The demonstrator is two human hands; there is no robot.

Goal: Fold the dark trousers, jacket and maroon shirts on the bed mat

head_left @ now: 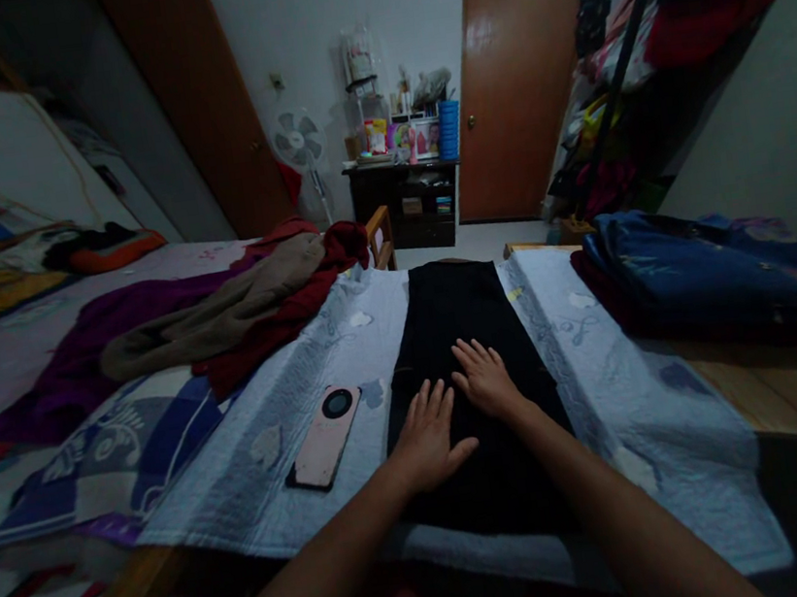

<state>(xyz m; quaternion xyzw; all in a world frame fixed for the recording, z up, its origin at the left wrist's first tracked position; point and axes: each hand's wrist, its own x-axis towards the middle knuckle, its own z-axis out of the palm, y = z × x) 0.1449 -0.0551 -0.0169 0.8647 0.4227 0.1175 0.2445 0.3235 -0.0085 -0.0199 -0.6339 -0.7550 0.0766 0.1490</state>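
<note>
A black garment (454, 306), its exact kind not clear, lies flat and folded into a long shape on a light blue quilted cloth (248, 494). My left hand (428, 437) rests palm down on its left side, fingers stretched out and thumb apart. Farther up and to the right, my right hand (483, 375) also lies flat on the black fabric with its fingers spread. Neither hand grips anything. To the left of the garment, a pink phone (325, 440) with a round dark camera ring lies face down on the quilted cloth.
Folded blue and dark red clothes (704, 278) are stacked on a wooden surface (792, 384) at right. Purple, brown and red clothes (223, 302) lie heaped on the bed at left. Beyond stand a fan (300, 140), a dark shelf (405, 205) and a wooden door (509, 78).
</note>
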